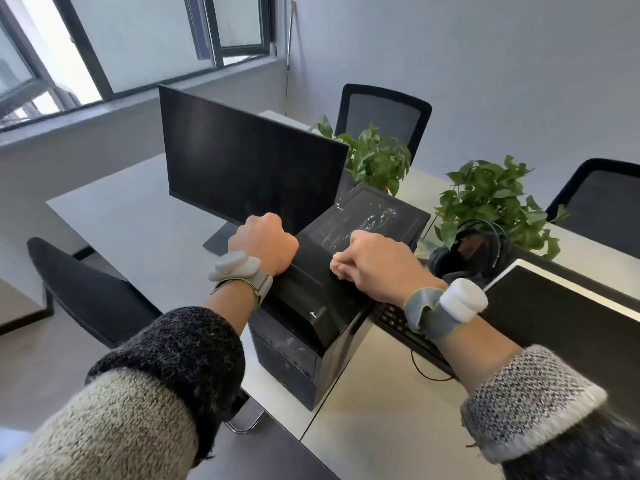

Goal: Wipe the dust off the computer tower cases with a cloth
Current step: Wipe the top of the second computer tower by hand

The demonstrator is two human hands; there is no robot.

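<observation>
A black computer tower case stands upright on the desk in front of me. Pale dust streaks show on the far part of its top panel. My left hand is curled over the case's top left edge and grips it. My right hand rests on the top near the right edge with its fingers curled under. No cloth shows plainly. The near half of the top looks smooth and dark, and I cannot tell whether a dark cloth lies there.
A black monitor stands just left of the tower on the pale desk. Two potted plants, black headphones, a keyboard and a second screen crowd the right. Office chairs surround the desk.
</observation>
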